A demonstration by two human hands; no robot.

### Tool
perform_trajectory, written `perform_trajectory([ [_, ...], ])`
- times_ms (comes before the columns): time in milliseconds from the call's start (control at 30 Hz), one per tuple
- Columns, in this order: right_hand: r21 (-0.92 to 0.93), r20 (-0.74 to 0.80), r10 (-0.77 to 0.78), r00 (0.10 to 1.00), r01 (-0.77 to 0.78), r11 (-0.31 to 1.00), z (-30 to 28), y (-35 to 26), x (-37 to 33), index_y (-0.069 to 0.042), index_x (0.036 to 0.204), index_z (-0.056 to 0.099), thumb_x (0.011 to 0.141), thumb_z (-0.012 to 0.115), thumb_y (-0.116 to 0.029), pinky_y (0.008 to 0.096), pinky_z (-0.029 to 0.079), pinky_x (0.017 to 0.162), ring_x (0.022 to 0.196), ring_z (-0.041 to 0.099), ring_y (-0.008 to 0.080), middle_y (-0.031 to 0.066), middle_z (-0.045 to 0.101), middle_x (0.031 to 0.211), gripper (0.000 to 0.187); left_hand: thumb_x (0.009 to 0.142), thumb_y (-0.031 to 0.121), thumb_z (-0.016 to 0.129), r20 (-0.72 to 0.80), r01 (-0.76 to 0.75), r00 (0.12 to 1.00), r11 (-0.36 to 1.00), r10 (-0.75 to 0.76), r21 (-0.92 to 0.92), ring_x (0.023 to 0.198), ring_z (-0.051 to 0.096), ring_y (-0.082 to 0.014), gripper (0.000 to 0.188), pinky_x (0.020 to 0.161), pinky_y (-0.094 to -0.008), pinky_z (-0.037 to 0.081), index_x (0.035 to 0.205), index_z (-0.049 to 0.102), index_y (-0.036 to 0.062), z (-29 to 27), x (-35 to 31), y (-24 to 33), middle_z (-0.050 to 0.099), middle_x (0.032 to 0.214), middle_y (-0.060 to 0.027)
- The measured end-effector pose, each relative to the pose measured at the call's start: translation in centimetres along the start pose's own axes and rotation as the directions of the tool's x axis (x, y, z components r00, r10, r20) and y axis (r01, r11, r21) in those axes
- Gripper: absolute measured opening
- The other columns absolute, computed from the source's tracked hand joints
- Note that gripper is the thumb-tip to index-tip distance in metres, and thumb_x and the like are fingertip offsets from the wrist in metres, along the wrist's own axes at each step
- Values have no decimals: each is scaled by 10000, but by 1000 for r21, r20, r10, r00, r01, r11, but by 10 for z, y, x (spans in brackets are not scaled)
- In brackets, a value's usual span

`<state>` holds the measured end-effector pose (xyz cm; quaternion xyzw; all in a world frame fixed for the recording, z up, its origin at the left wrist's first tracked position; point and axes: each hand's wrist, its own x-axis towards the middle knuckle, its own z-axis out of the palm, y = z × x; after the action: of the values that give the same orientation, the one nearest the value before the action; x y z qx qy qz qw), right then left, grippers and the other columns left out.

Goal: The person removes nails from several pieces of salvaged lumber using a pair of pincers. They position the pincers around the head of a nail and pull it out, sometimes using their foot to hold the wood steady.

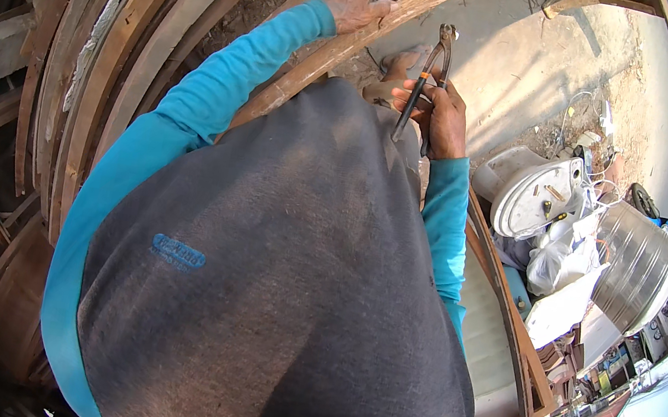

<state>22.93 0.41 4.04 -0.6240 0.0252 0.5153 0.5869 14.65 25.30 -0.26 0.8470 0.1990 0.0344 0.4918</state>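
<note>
While the right hand [446, 126] grips the pincers [429, 65] by their handles, the left hand [356, 4] rests, fingers curled, on the slanting wooden plank [332, 55] beside the lap; whether it pinches anything cannot be told. Good control probably requires bracing the plank and keeping fingers clear of the jaws.

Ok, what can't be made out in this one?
All in the head view:
Wooden strip: upper end cut off by the top edge; lower end hidden behind the grey shirt and teal sleeve.
Left hand: too small to tell whether it pinches anything.
Pincers: tips too small to read.
White plastic bag: contents hidden inside.
</note>
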Motion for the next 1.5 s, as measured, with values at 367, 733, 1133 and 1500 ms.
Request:
perform_trajectory([
  [367,-232,315,256,914,-188,954,19,-38,-20,108,1406,369,911,359,-97,422,547,947,1058,670,361,268,625,1165,536,902,346,624,-182,390,913,912,-365,129,980,590,-365,475,895,-446,481,1171,523,-32,-28,-215,-19,592,1006,-210],
  [733,-284,323,343,882,-256,924,27,-34,-17,89,1456,304,935,409,-101,439,550,935,1054,677,372,284,635,1182,565,864,220,698,-575,342,801,916,-167,210,957,550,-363,319,829,-492,448,1146,635,85,-15,-244,-49,539,1009,-139],
  [1133,-362,267,388,882,-282,889,40,-44,-21,100,1441,318,934,377,-60,430,593,877,1056,681,364,294,634,1181,534,807,179,783,-614,387,787,825,-62,413,1052,544,-325,517,925,-422,459,1302,635,171,-16,-263,-74,545,1094,-132],
  [1500,-297,238,343,909,-268,916,44,-42,-30,115,1461,305,902,346,-93,419,569,867,1040,676,357,279,628,1182,598,803,317,791,-234,394,905,908,-356,142,1210,560,-361,709,1046,-446,470,1405,479,111,8,-332,-28,549,1318,-168],
])
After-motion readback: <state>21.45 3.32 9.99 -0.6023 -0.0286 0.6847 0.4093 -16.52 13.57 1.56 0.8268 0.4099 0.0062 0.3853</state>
